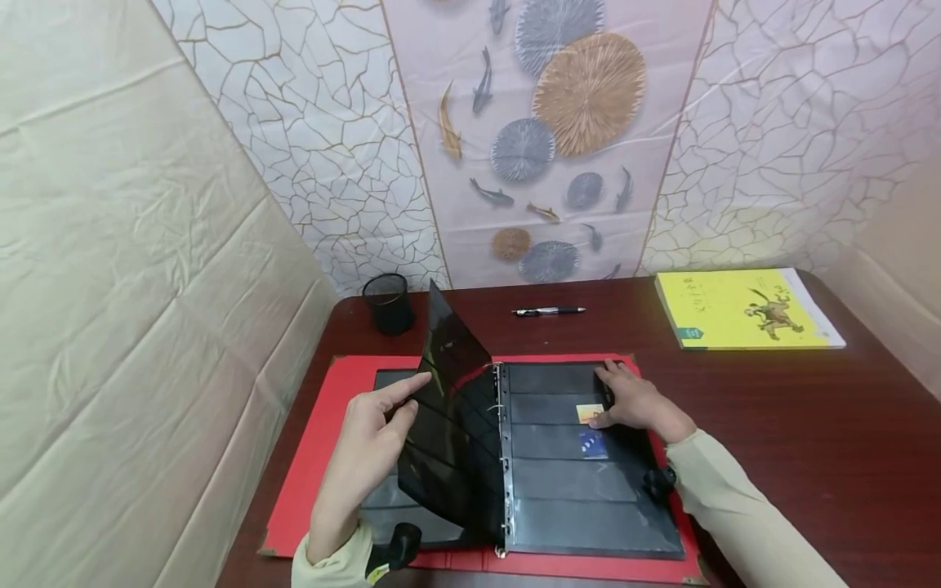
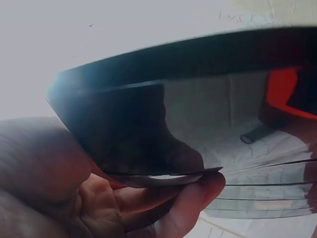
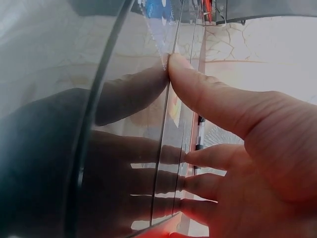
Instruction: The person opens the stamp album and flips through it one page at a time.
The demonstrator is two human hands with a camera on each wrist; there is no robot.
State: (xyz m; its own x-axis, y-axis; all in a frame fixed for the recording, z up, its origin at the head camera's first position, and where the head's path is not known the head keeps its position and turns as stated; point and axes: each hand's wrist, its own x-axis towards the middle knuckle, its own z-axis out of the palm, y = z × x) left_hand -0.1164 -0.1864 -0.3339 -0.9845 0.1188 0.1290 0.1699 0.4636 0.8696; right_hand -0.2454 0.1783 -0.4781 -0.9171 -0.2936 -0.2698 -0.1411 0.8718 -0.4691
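A stamp album with a red cover (image 1: 312,465) lies spread flat around metal binder rings (image 1: 503,457). My left hand (image 1: 367,437) pinches the outer edge of a black pocket page (image 1: 448,433), which stands half raised and bends to the left of the rings. In the left wrist view, thumb and fingers grip that glossy sheet (image 2: 124,129). On the right-hand page (image 1: 573,482) my right hand (image 1: 634,400) rests with fingers spread, its fingertips (image 3: 176,62) touching the shiny surface. Two stamps sit in its pockets: a yellow stamp (image 1: 587,413) by the thumb and a blue stamp (image 1: 593,445) below.
Behind the album, a black mesh pen cup (image 1: 389,306) stands at the back left of the dark red table (image 1: 794,457). A pen (image 1: 548,311) lies behind the rings. The yellow book (image 1: 742,310) is at the back right, near the patterned wall cloth.
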